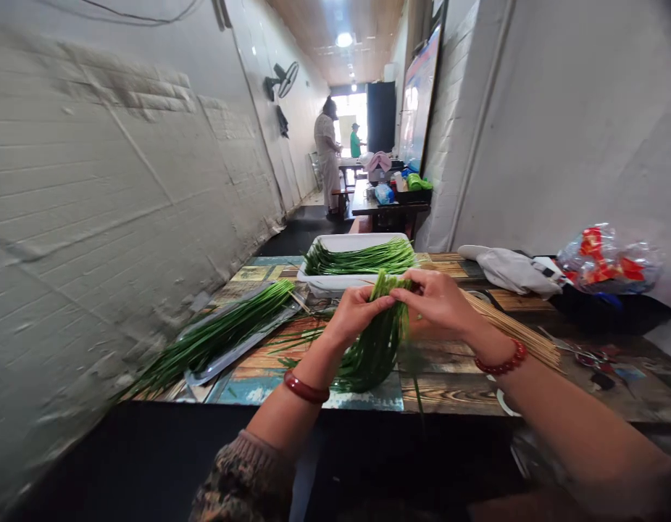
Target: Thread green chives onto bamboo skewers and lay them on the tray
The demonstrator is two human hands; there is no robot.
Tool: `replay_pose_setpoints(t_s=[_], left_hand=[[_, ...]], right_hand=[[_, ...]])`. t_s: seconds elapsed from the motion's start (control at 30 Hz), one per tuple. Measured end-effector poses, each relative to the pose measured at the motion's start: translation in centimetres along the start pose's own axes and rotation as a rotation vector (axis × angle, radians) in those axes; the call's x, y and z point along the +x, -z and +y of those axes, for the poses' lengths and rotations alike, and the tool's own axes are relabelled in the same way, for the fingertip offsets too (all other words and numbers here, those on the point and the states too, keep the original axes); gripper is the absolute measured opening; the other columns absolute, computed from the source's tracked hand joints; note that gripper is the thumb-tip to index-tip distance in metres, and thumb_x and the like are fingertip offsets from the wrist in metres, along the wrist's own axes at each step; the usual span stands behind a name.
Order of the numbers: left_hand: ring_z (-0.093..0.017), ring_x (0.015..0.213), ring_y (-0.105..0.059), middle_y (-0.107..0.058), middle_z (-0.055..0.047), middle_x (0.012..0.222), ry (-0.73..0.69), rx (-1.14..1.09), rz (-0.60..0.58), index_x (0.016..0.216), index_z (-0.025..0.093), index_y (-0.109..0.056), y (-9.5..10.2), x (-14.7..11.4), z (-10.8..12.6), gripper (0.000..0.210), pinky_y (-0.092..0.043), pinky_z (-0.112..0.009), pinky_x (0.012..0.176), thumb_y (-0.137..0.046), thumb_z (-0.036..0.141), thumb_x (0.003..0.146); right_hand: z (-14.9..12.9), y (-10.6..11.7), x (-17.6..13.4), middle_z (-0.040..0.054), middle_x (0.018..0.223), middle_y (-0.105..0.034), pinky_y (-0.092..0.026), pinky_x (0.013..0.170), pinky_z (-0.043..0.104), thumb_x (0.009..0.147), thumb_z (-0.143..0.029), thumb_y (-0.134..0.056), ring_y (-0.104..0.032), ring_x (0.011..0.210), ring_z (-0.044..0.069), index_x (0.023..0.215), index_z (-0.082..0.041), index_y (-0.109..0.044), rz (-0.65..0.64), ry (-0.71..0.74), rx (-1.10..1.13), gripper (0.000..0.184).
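My left hand [353, 312] is closed round the upper end of a bunch of garlic chives [371, 355], whose dark green leaves hang down and curve onto the wooden table. At the pale cut ends my right hand [434, 299] pinches from the other side, thumb and fingers near my left thumb. Just beyond, a white tub [327, 286] holds many more chives laid lengthwise [360, 257]. To the left, long chives [227, 319] lie over a clear tray [243, 351], their tips reaching past the table's edge. A few loose leaves lie beneath my left forearm.
Right of my hands lie a bundle of thin wooden skewers [517, 330], scissors [585, 355], a white cap [503, 268] and plastic bags with red print [607, 261]. A brick wall [96, 217] runs close on the left. Farther off, a person [327, 152] stands near another table [368, 203].
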State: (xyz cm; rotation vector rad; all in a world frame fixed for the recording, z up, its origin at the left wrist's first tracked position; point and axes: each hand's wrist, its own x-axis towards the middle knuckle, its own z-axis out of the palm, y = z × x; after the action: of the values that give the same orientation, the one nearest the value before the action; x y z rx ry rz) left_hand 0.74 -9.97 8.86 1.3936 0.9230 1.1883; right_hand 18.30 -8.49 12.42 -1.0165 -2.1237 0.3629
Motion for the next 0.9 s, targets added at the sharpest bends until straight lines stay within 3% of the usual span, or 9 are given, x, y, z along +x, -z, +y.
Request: replay_pose_setpoints(t_s=[0.2, 0.37, 0.5, 0.67, 0.77, 0.9], left_hand=[[-0.01, 0.061, -0.05, -0.058, -0.001, 0.064, -0.02, 0.035, -0.04, 0.074, 0.008, -0.071, 0.5, -0.3, -0.3, 0.041, -0.037, -0.022, 0.059, -0.075, 0.049, 0.068], [-0.015, 0.077, -0.059, -0.067, -0.004, 0.087, 0.001, -0.079, -0.213, 0.098, 0.012, -0.071, 1.2, -0.6, -0.4, 0.044, -0.044, -0.024, 0.073, -0.079, 0.041, 0.066], [-0.013, 0.071, -0.059, -0.068, -0.004, 0.085, 0.142, -0.144, -0.295, 0.101, 0.012, -0.068, 2.0, -0.5, -1.9, 0.047, -0.046, -0.024, 0.069, -0.084, 0.033, 0.061], [-0.011, 0.063, -0.059, -0.068, -0.002, 0.075, 0.189, -0.13, -0.199, 0.091, 0.01, -0.068, 2.6, -0.1, -2.6, 0.037, -0.047, -0.023, 0.064, -0.082, 0.033, 0.065], [-0.012, 0.062, -0.06, -0.07, -0.003, 0.076, 0.149, -0.136, -0.112, 0.089, 0.011, -0.069, 3.0, 0.0, -1.6, 0.035, -0.048, -0.023, 0.062, -0.081, 0.034, 0.066], [-0.013, 0.062, -0.062, -0.071, -0.004, 0.076, 0.088, -0.152, 0.013, 0.086, 0.011, -0.069, 3.3, 0.3, 0.6, 0.034, -0.049, -0.023, 0.061, -0.082, 0.033, 0.063]], right_hand=[[0.6, 0.2, -0.3, 0.002, 0.068, -0.062, -0.035, 0.06, 0.027, 0.087, -0.033, -0.057, -0.053, 0.064, 0.015, 0.074, -0.016, -0.065, -0.044, 0.126, 0.005, 0.023], [1.2, 0.5, 0.2, 0.0006, 0.06, -0.062, -0.036, 0.051, 0.024, 0.083, -0.039, -0.061, -0.054, 0.055, 0.014, 0.074, -0.016, -0.068, -0.023, -0.031, 0.066, 0.025], [1.4, 0.6, 1.1, 0.0016, 0.063, -0.066, -0.039, 0.046, 0.023, 0.08, -0.04, -0.063, -0.058, 0.05, 0.013, 0.08, -0.015, -0.068, 0.031, -0.121, 0.183, 0.025], [1.0, 1.1, 2.2, 0.0024, 0.065, -0.067, -0.044, 0.05, 0.024, 0.078, -0.037, -0.065, -0.063, 0.053, 0.015, 0.084, -0.015, -0.07, 0.055, -0.145, 0.246, 0.024], [0.8, 2.3, 2.3, 0.0036, 0.076, -0.07, -0.048, 0.058, 0.025, 0.081, -0.032, -0.062, -0.066, 0.06, 0.014, 0.097, -0.015, -0.07, 0.014, -0.094, 0.275, 0.025], [0.7, 4.2, 1.8, 0.0023, 0.075, -0.07, -0.045, 0.058, 0.025, 0.083, -0.031, -0.06, -0.061, 0.057, 0.012, 0.101, -0.016, -0.072, 0.054, -0.062, 0.103, 0.027]])
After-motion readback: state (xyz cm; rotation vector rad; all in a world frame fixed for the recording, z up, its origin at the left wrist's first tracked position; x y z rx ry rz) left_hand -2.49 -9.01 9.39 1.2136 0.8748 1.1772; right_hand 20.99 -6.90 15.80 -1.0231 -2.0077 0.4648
